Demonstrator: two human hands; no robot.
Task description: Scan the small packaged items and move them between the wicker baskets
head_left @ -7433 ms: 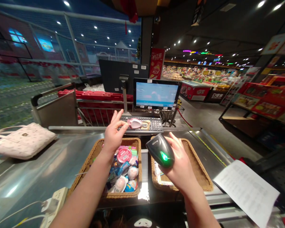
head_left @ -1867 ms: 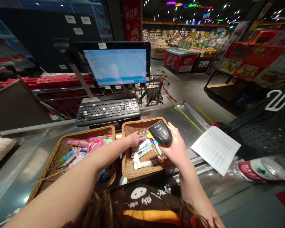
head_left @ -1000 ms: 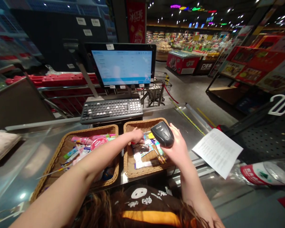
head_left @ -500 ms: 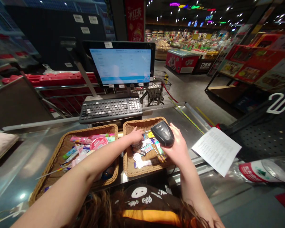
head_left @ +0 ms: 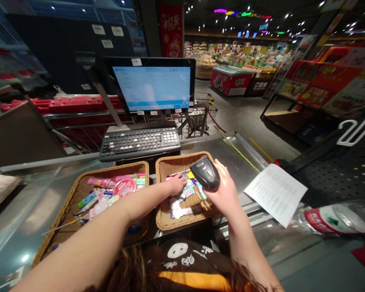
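- Over the steel counter [head_left: 231,156] at 12 o'clock: gripped scanner [head_left: 205,173] in right hand [head_left: 226,194], fingers wrapped snugly round it, above the right wicker basket [head_left: 173,161].
- Reached left hand [head_left: 177,185] into that basket, at 9 o'clock of the scanner; fingers bent onto small packets [head_left: 185,202], hold or mere touch impossible to tell.
- Judged risky: hands crowded close, so could nudge a packet aside or catch the wrong barcode.

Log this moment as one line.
left hand: touching small packets in brown woven wicker basket | right hand: gripping black handheld barcode scanner above that basket | beside: second wicker basket of colourful packets
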